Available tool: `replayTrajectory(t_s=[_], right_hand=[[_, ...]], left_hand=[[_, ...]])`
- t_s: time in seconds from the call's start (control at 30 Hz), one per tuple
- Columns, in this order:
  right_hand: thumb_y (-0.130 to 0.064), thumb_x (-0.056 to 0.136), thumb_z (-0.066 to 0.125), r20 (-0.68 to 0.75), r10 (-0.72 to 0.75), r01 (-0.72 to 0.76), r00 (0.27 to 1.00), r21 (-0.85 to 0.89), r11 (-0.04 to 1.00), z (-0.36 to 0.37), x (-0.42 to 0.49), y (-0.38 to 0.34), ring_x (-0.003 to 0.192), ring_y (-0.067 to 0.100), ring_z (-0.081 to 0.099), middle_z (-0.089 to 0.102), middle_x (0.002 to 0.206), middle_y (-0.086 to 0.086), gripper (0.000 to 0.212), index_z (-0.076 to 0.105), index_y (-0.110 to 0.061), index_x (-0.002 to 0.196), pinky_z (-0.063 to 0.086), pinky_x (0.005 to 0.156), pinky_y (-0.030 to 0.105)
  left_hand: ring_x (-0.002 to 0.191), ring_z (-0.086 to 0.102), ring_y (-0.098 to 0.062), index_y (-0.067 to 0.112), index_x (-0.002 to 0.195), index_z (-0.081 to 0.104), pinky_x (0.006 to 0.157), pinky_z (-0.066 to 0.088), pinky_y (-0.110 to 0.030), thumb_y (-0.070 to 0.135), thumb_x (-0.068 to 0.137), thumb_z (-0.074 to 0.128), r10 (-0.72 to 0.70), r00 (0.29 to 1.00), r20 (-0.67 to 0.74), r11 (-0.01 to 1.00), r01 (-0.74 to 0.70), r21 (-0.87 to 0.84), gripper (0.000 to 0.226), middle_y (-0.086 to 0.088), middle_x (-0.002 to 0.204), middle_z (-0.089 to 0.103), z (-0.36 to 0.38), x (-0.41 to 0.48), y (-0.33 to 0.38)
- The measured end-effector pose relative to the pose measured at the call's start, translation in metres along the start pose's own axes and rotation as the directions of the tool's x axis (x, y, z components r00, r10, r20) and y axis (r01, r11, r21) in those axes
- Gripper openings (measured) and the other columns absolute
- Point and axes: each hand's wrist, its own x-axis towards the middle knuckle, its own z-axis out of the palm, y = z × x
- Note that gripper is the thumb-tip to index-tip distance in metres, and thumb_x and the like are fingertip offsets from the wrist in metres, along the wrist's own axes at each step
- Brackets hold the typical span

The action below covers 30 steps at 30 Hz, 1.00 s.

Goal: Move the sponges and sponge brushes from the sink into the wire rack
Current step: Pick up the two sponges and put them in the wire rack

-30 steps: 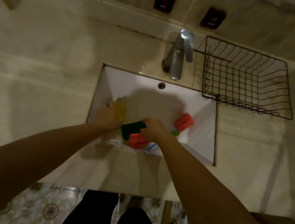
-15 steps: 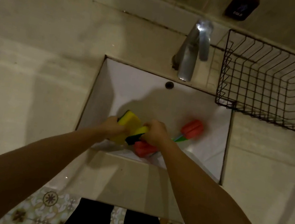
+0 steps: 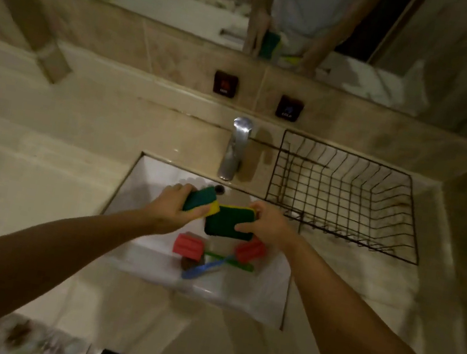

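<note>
Above sink (image 3: 145,180): both hands (image 3: 171,208) (image 3: 267,225) gripping green-yellow sponges (image 3: 229,222).

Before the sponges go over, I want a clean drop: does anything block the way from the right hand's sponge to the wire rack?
Nothing visible does. The right hand holds its sponge above the sink, beside the wire rack, whose near rim is low.
</note>
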Motion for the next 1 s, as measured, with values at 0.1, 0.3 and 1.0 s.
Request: replayTrajectory(t_s=[0.1,0.3,1.0], right_hand=[[-0.015,0.074,0.083,-0.054,0.036,-0.026,0.998,0.164,0.986,-0.041,-0.019,0.010,0.081,0.021,0.072,0.072,0.096,0.008,0.030,0.064,-0.019,0.097,0.061,0.062,0.032],[-0.019,0.085,0.073,-0.115,-0.021,0.045,0.993,0.205,0.978,-0.093,-0.047,0.022,0.090,0.025,0.069,0.067,0.105,0.010,0.021,0.064,-0.017,0.103,0.060,0.058,0.031],[-0.005,0.087,0.069,-0.297,0.464,-0.142,0.834,0.698,0.702,-0.170,0.091,0.065,0.113,0.034,0.062,0.060,0.127,0.017,0.039,0.054,0.005,0.121,0.054,0.096,0.043]], left_hand=[[0.096,0.044,-0.016,0.027,0.121,0.046,0.078,0.042,-0.032,0.067,0.073,0.054,0.177,0.983,0.037,0.974,-0.181,0.140,0.062,0.002,0.104,0.050,-0.001,-0.002,0.030],[0.109,0.039,-0.029,0.026,0.132,0.044,0.095,0.043,-0.047,0.053,0.063,0.067,0.406,0.914,-0.004,0.895,-0.396,0.206,0.078,-0.011,0.121,0.047,0.003,0.004,0.079],[0.105,0.048,-0.014,0.022,0.126,0.039,0.084,0.048,-0.025,0.018,0.064,0.082,0.219,0.971,-0.099,0.973,-0.224,-0.048,0.077,-0.001,0.121,0.043,0.049,0.086,0.137]])
